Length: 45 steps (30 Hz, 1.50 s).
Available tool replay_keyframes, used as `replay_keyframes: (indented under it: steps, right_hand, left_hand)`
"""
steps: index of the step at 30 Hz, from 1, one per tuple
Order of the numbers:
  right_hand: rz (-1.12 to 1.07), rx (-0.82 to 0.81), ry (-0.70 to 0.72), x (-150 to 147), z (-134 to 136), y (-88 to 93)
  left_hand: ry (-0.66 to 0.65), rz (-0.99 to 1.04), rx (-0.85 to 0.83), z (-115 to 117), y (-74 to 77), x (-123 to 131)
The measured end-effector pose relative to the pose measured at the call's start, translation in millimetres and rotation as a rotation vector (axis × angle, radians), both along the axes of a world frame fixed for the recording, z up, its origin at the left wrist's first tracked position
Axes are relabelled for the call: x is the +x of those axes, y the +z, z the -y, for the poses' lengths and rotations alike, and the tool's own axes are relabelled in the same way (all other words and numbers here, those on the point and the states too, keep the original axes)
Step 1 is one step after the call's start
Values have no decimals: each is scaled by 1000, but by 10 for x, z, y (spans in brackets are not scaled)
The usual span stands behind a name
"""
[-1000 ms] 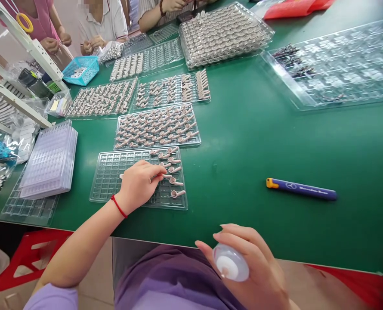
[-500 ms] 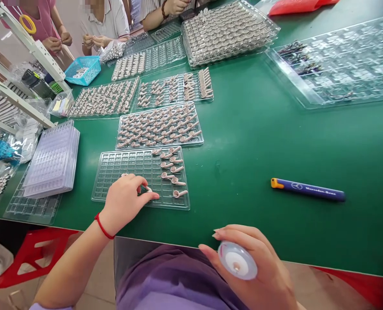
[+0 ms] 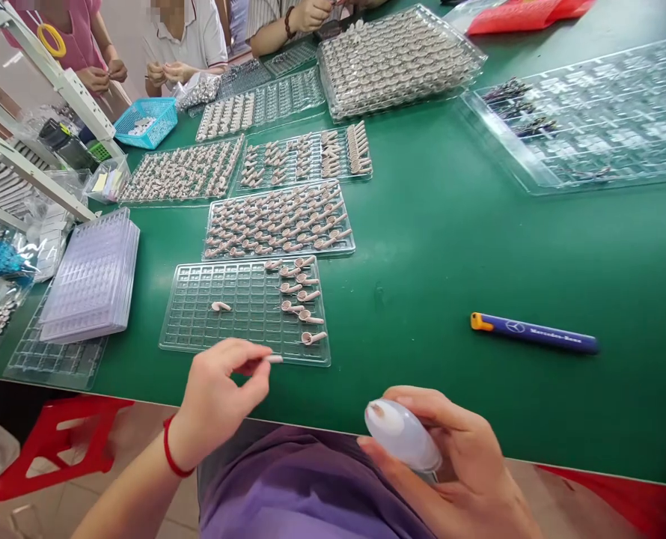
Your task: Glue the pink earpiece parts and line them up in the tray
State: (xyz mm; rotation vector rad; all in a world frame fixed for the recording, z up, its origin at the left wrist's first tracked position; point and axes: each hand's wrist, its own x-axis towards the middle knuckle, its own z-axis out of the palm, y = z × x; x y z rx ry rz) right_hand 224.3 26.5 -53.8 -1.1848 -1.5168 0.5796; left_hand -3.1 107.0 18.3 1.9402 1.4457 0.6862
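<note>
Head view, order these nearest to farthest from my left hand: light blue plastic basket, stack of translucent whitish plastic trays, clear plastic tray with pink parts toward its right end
1. Clear tray: just beyond the left hand.
2. Tray stack: off to the left.
3. Light blue basket: far back, upper left.

Here's my red bracelet (image 3: 168, 447), my purple top (image 3: 288, 486), green worktop (image 3: 411, 262), navy stick (image 3: 540, 335) tipped orange, small parts (image 3: 309, 317) pinkish, perhaps beige.

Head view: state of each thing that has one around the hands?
Left hand: pinching small pale part
Right hand: gripping translucent bottle
Translucent bottle: held, tilted
Nearest tray: partly filled, mostly at right end
Tray behind it: loaded with parts
Pale trays: stacked
Blue stick: lying flat
</note>
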Motion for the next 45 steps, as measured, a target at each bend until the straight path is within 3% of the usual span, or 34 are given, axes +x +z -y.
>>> replay_keyframes:
  steps: [4, 8, 12, 18, 21, 45]
  right_hand:
    - [144, -10, -54, 11, 106, -55]
    - [155, 11, 25, -4, 127, -47]
    - [164, 72, 53, -14, 111, -6]
    - [143, 77, 81, 19, 152, -47]
    - [111, 69, 146, 20, 147, -58]
    - [98, 66, 207, -5, 92, -34]
  left_hand:
    - [122, 236, -392, 324, -95, 44]
    - [201, 319, -506, 475, -177, 47]
    - [143, 210, -338, 489, -188, 32]
    - [-41, -107, 382, 511, -353, 17]
    - [-131, -235, 555, 525, -439, 11]
    - [-172, -258, 599, 514, -519, -16]
